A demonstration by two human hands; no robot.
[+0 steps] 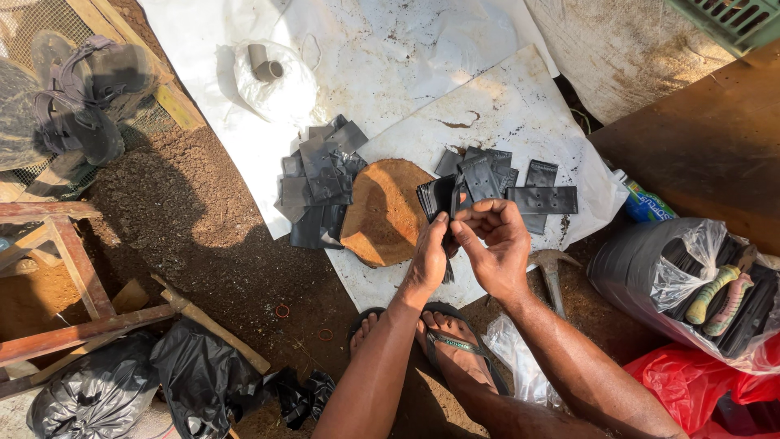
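Both hands, L (428, 256) & R (497, 244), grip closed on stack of black punched plastic strips (443, 199), near-right of round wooden block (386, 211); prob. sorting step. Next needs fingertip separation.

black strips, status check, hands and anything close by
Left hand and right hand both pinching black strips. Wooden block just beyond, hammer beside right wrist.

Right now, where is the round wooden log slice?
In the head view, the round wooden log slice lies on the white sheet near the centre, between two piles of black punched strips, just beyond the left hand.
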